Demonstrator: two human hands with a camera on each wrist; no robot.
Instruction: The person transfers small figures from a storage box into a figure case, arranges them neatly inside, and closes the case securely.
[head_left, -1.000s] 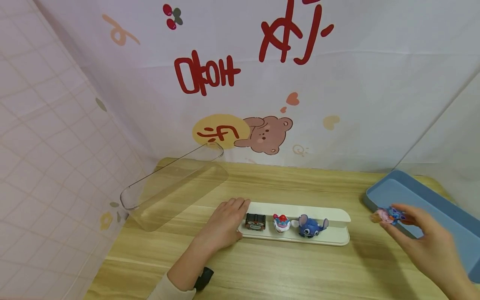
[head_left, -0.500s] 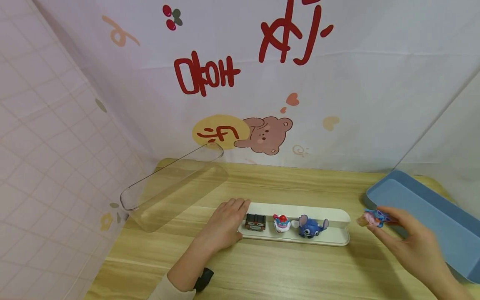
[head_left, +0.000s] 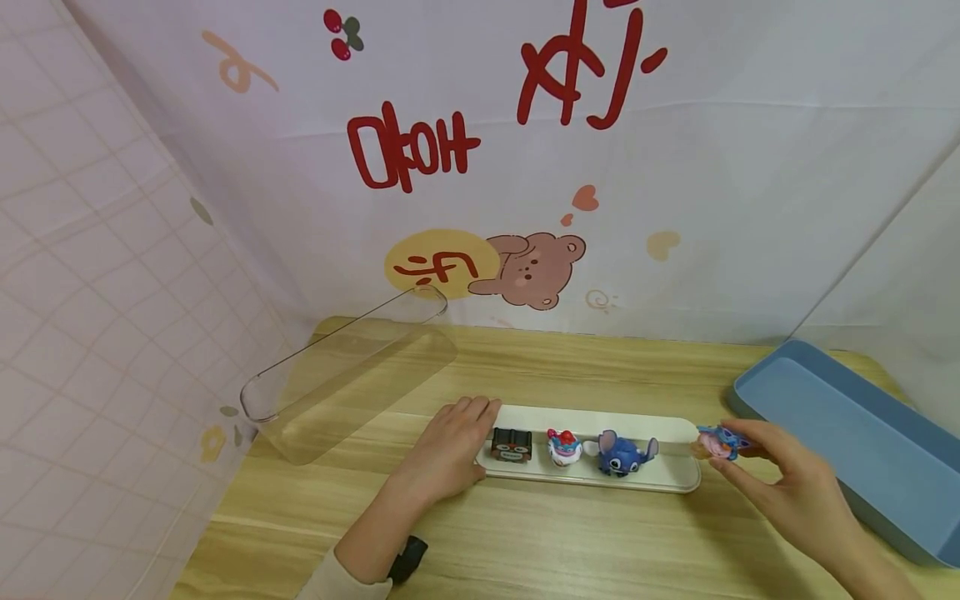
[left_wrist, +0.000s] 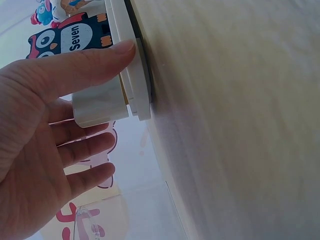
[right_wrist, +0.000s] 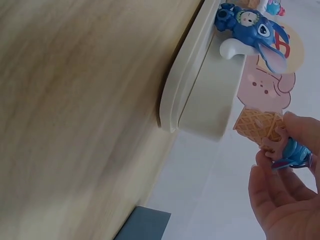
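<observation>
My left hand (head_left: 450, 446) holds the left end of a long cream display base (head_left: 678, 477), its thumb on the front edge and its fingers behind. On the base stand a black-and-orange owl-like figurine (head_left: 512, 446), a small white, red and blue figurine (head_left: 563, 447) and a blue big-eared figurine (head_left: 621, 452). My right hand (head_left: 791, 479) pinches an ice-cream-cone figurine (head_left: 717, 443) between thumb and fingers at the base's right end. The right wrist view shows its waffle cone (right_wrist: 258, 126) pointing toward the base, with the blue part partly hidden by fingers.
A clear plastic cover (head_left: 348, 379) lies on the wooden table (head_left: 570, 542) at the back left. To the right sits a blue tray (head_left: 873, 442). A black object (head_left: 408, 558) shows beside the left forearm. Printed cloth walls stand behind and at the sides.
My right hand has moved left, away from over the blue tray, carrying the ice-cream-cone figurine to the base's right end. The left hand and the base have stayed put.
</observation>
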